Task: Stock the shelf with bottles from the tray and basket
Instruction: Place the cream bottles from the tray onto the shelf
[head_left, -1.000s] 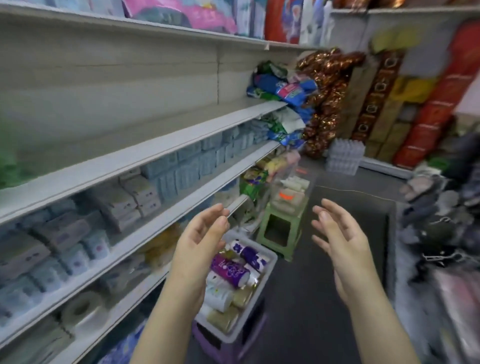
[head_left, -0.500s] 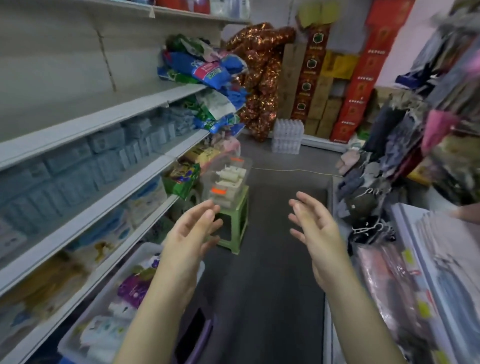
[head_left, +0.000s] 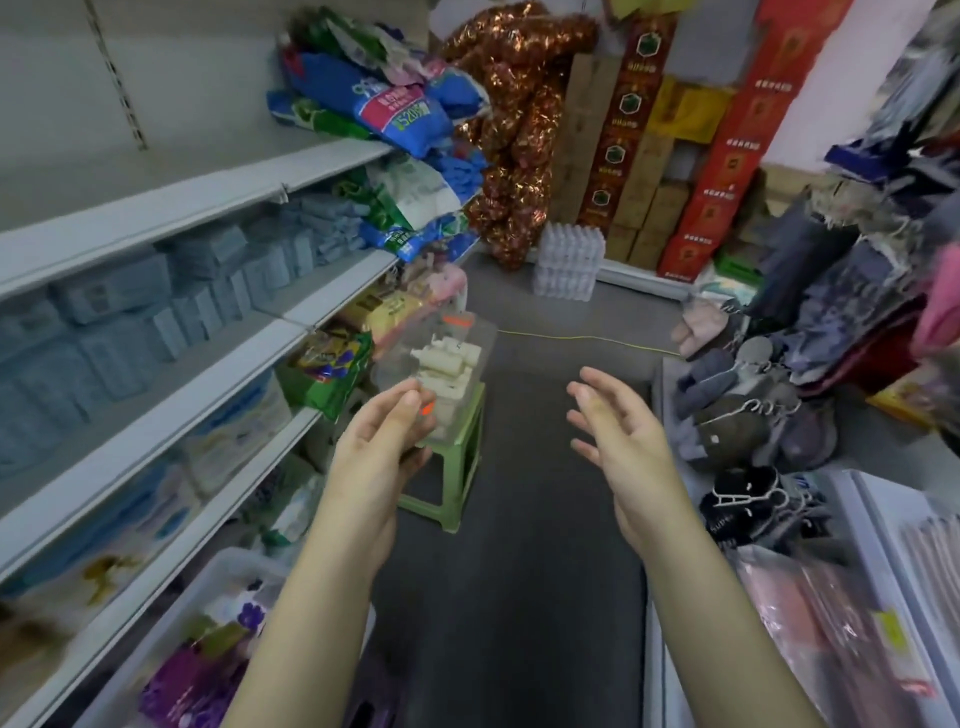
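Observation:
A clear plastic basket (head_left: 475, 338) holding white bottles (head_left: 447, 361) stands on a green stool (head_left: 457, 467) in the aisle ahead. A white tray (head_left: 223, 571) with purple and white bottles (head_left: 182, 686) sits low at the bottom left beside the shelf unit (head_left: 156, 208). My left hand (head_left: 379, 447) is raised in front of the basket, fingers apart, holding nothing. My right hand (head_left: 618, 431) is held up to the right of it, palm inward, also with nothing in it. Both hands are short of the basket.
The shelf's upper board is bare near me; blue and green bags (head_left: 384, 109) pile at its far end. Lower boards hold blue packs (head_left: 130, 312). Clothing and slippers (head_left: 753, 415) crowd the right. Boxes (head_left: 727, 156) and a water-bottle pack (head_left: 569, 260) stand at the aisle's end.
The view has swung right and down the aisle, away from the tray. The stool and basket now sit just beyond my hands, which stay raised and apart.

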